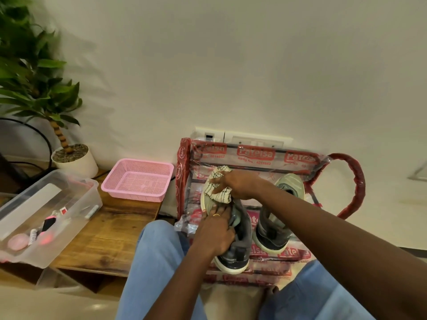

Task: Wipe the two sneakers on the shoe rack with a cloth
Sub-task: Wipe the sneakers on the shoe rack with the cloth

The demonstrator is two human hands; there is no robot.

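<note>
Two grey sneakers with pale green toes and white soles sit on the plastic-wrapped shoe rack (pixel 254 155). My left hand (pixel 215 232) grips the left sneaker (pixel 235 257) around its middle. My right hand (pixel 235 185) holds a bunched white cloth with dark stripes (pixel 219 191) and presses it on that sneaker's toe. The right sneaker (pixel 279 229) stands untouched beside it, partly behind my right forearm.
A pink mesh basket (pixel 138 179) and a clear plastic box (pixel 46 218) of small items sit on a low wooden table (pixel 111 229) to the left. A potted plant (pixel 74 158) stands by the wall. My knees in blue jeans (pixel 157 262) are below.
</note>
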